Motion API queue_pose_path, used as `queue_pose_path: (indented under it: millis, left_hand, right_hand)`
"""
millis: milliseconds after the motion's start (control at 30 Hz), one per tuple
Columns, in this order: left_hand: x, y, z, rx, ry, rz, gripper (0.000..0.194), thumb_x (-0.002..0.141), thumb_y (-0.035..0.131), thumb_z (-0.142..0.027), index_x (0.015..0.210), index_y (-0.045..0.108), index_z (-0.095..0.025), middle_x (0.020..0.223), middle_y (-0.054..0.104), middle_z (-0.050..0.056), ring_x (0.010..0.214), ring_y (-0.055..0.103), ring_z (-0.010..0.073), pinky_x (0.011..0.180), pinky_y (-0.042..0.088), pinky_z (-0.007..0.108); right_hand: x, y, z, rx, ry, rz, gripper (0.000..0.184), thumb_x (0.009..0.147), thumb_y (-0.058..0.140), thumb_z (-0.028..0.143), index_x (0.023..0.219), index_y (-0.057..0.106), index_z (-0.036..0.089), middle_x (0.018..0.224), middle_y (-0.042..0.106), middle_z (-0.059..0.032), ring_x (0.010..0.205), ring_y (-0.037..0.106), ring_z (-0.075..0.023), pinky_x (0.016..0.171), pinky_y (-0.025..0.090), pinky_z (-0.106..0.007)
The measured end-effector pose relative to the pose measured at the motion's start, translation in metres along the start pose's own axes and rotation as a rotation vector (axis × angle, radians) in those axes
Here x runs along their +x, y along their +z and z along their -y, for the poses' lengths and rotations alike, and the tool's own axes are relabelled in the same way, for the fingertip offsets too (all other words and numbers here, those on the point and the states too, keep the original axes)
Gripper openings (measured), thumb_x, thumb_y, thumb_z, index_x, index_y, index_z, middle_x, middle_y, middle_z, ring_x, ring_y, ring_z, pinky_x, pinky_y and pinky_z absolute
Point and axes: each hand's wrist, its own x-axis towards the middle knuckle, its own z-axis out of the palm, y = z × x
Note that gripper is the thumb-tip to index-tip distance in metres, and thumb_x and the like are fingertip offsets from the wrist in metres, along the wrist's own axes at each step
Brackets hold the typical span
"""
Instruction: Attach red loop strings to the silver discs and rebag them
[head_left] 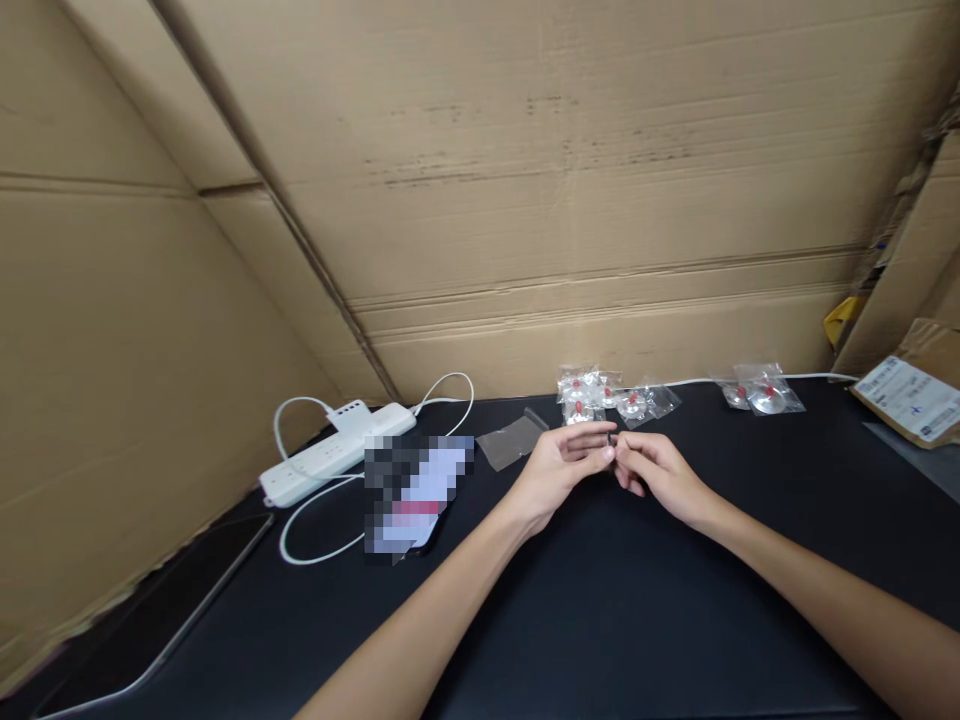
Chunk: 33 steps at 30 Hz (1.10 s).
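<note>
My left hand (559, 462) and my right hand (660, 470) meet fingertip to fingertip over the black table (600, 600). Together they pinch a tiny dark object (611, 438) that is too small to name. Just beyond the hands lie several small clear bags with red and silver parts (600, 393). Two more such bags (761, 392) lie further right. An empty clear bag (511, 440) lies flat to the left of my left hand.
A white power strip (337, 455) with a plugged charger and looping white cables sits at the left. A phone (416, 492) lies beside it. Cardboard walls (525, 180) enclose the table. A labelled parcel (911, 398) rests at the right edge. A dark flat panel (161, 620) lies front left.
</note>
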Motion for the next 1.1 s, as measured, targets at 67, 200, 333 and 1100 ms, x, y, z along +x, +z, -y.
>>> queue_pose_path:
  millis: [67, 200, 333, 1100]
  left_hand:
    - [0.000, 0.000, -0.002, 0.037, 0.006, 0.007, 0.042, 0.072, 0.079, -0.028, 0.111, 0.069, -0.016, 0.109, 0.070, 0.014, 0.102, 0.065, 0.0242, 0.097, 0.046, 0.041]
    - [0.000, 0.003, -0.003, 0.091, 0.054, -0.002, 0.038, 0.073, 0.078, -0.027, 0.109, 0.071, -0.016, 0.105, 0.072, 0.013, 0.101, 0.066, 0.0249, 0.098, 0.046, 0.042]
    - [-0.001, 0.007, -0.003, 0.141, 0.085, -0.051, 0.037, 0.071, 0.078, -0.026, 0.106, 0.072, -0.017, 0.102, 0.073, 0.012, 0.098, 0.067, 0.0250, 0.092, 0.050, 0.039]
    - [-0.002, 0.006, -0.001, -0.280, -0.161, -0.124, 0.032, 0.072, 0.080, -0.023, 0.099, 0.065, -0.014, 0.087, 0.071, 0.009, 0.084, 0.068, 0.0191, 0.072, 0.056, 0.030]
  right_hand:
    - [0.001, -0.001, -0.002, 0.065, 0.038, -0.001, 0.043, 0.093, 0.048, 0.044, 0.060, 0.050, 0.017, 0.058, 0.050, 0.0012, 0.046, 0.042, -0.0085, 0.047, 0.032, -0.024]
    - [0.004, 0.000, -0.007, 0.113, 0.081, -0.151, 0.047, 0.091, 0.050, 0.051, 0.059, 0.050, 0.017, 0.056, 0.044, 0.0027, 0.045, 0.039, -0.0080, 0.043, 0.030, -0.023]
    - [0.004, 0.007, -0.007, 0.063, 0.078, -0.255, 0.046, 0.087, 0.055, 0.054, 0.060, 0.047, 0.018, 0.057, 0.038, 0.0048, 0.045, 0.036, -0.0073, 0.040, 0.030, -0.022]
    - [0.002, -0.013, 0.010, -0.498, -0.327, -0.036, 0.046, 0.078, 0.074, 0.039, 0.121, 0.062, 0.027, 0.105, 0.066, -0.0066, 0.094, 0.061, -0.0231, 0.087, 0.049, -0.041]
